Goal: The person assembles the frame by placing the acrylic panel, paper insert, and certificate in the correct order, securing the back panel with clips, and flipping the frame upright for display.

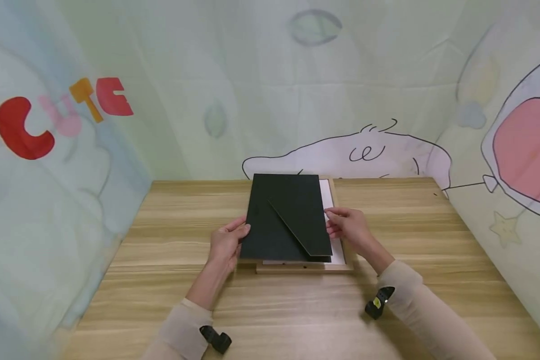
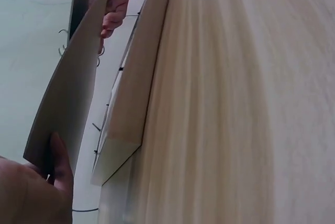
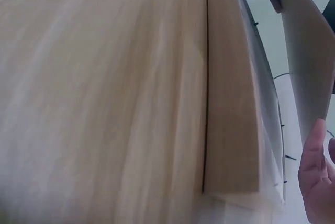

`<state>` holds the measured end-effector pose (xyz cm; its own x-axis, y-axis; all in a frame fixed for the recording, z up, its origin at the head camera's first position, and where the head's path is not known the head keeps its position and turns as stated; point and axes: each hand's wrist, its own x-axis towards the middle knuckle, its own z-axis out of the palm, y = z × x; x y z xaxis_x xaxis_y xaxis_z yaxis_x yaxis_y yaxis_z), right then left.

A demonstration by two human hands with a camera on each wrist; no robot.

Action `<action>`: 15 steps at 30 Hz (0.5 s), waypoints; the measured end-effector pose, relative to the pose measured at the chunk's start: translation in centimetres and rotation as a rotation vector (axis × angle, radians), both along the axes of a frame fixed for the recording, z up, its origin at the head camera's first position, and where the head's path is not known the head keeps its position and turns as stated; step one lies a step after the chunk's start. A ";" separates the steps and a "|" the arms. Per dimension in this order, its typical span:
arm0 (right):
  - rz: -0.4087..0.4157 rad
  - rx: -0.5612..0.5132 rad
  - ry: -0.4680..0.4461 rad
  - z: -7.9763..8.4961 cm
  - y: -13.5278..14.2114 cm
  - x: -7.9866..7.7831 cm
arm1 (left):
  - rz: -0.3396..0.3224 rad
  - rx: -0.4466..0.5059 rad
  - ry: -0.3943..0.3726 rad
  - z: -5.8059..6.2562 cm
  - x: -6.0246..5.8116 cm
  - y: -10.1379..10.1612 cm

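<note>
From the head view I see the black board [image 1: 265, 237] over the wooden frame [image 1: 297, 269], near the middle of the surface's [image 1: 432, 230] far edge, a flap [image 1: 312, 237] angled on its top. The left hand [image 1: 227, 243] pinches the board's left edge, thumb uppermost; the right hand [image 1: 348, 227] pinches the right edge. My wrist views add what that one hides — a gap between board and frame, the board's paler underside, and the frame's thick side wall.
</note>
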<state>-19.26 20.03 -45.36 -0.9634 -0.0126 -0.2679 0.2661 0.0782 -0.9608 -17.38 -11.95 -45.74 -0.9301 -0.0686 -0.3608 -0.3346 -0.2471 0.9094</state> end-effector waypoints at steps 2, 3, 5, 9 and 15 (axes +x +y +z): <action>-0.015 0.003 -0.005 -0.1 0.4 0.1 | -0.007 -0.019 0.013 -0.1 0.0 0.6; -0.021 0.009 -0.003 -0.1 0.6 0.1 | -0.009 -0.029 0.020 -0.2 0.0 1.0; -0.040 0.020 -0.002 -0.3 0.9 0.2 | -0.013 -0.052 0.032 -0.3 0.0 1.6; -0.081 0.036 0.000 -0.6 1.6 0.3 | -0.020 -0.183 0.069 -0.5 -0.2 2.7; -0.132 0.066 -0.005 -0.8 2.2 0.2 | -0.017 -0.360 0.137 -0.9 -0.4 3.9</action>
<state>-19.01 22.26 -46.19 -0.9541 0.1318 -0.2688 0.2830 0.1048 -0.9534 -17.74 -8.00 -46.68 -0.9700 -0.1523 -0.1892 -0.2057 0.1009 0.9734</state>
